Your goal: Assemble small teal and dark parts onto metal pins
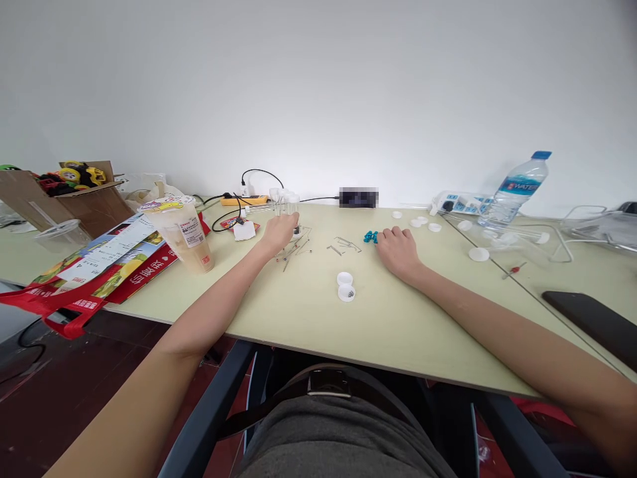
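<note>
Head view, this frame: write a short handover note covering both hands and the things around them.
Left hand: closed around a clear vial, one of a small cluster.
Right hand: resting on the table, fingertips at the small blue pieces; grip unclear.
Between them: loose metal pins; nearer the edge, a white cap beside an open white pot.
More white caps lie beyond the right hand.

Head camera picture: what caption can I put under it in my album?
Left hand at clear vials, right hand touching small blue pieces on a pale table.
</note>
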Action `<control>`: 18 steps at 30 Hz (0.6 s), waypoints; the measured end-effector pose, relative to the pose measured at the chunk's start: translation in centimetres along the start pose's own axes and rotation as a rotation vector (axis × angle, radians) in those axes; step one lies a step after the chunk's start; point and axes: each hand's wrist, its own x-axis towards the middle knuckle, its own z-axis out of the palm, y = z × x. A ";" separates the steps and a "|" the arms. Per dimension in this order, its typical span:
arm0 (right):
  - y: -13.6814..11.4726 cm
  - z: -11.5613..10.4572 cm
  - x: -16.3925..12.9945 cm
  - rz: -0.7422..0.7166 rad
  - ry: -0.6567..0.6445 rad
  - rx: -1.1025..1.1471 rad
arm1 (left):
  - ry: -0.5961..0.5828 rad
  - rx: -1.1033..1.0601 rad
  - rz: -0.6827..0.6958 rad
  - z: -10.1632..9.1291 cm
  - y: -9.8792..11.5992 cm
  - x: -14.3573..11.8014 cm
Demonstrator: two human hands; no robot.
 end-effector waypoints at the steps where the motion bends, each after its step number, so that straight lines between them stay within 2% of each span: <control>1: 0.1 0.0 0.0 0.005 -0.009 0.002 | 0.000 0.006 -0.005 0.0 0.0 0.0; 8: 0.3 -0.9 0.1 0.047 -0.114 0.005 | -0.029 0.030 -0.003 -0.1 -0.2 0.2; 12: 0.3 -1.3 0.0 0.002 -0.086 0.047 | -0.037 0.009 -0.006 -0.1 -0.1 0.1; 18: -1.5 -1.8 -0.3 -0.122 -0.015 0.371 | 0.016 -0.139 0.001 -0.3 0.1 0.0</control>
